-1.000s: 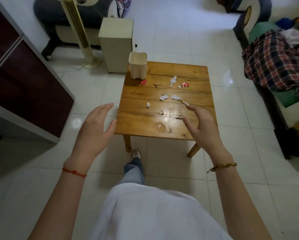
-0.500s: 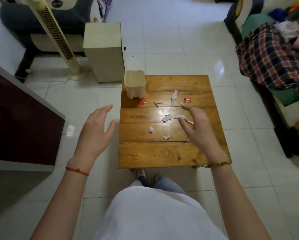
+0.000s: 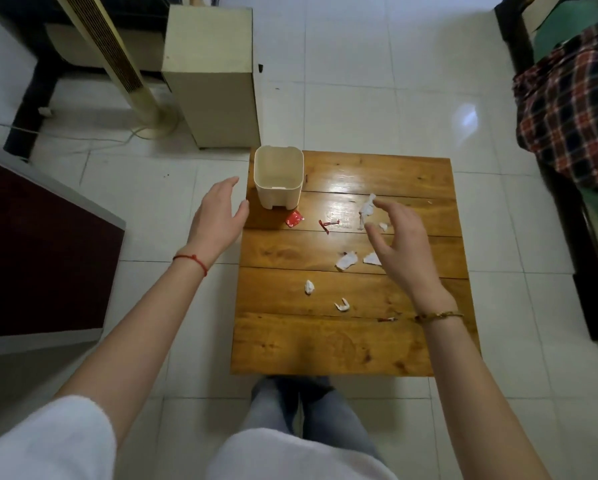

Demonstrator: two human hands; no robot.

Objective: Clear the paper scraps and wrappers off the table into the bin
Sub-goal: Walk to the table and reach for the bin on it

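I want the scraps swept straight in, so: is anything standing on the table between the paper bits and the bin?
Nothing visible does. Between the white scraps and the bin at the far left corner lie only a red wrapper and a red strip, themselves trash. The right hand hovers open over the scraps.

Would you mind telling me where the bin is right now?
In the head view, the bin stands upright on the table's far left corner, just beyond a red wrapper.
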